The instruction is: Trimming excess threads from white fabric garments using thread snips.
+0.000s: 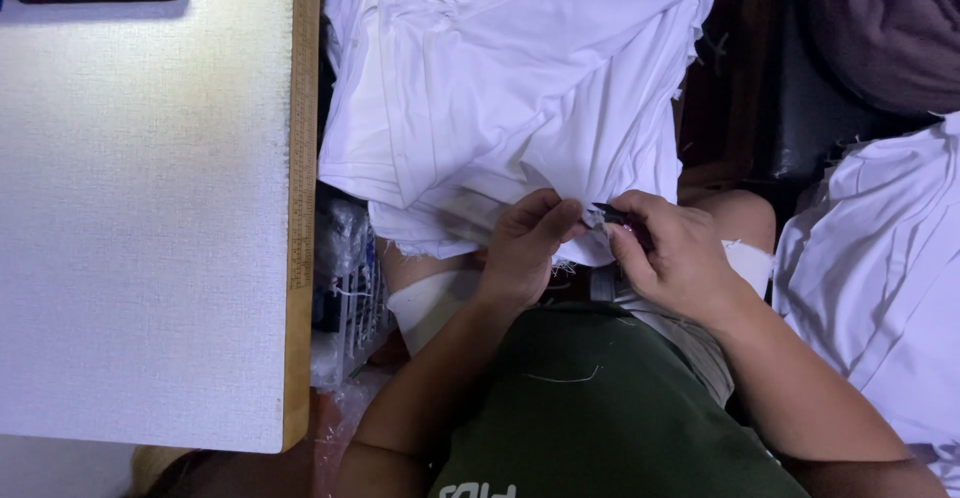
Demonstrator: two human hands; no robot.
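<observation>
A pile of white cloth [500,78] lies over my lap and spreads up the middle of the view. My left hand [525,248] pinches the lower edge of this cloth between thumb and fingers. My right hand [675,253] is closed around a small dark tool [612,215], a thread snipper by its look, whose tip meets the cloth edge right beside my left fingertips. Both hands touch at the cloth's hem. My green shirt fills the bottom of the view.
A white table [140,208] with a wooden edge and a ruler strip [302,158] stands at the left. Another heap of white cloth [880,258] lies at the right. A dark seat [820,98] and a wire basket [355,303] sit nearby.
</observation>
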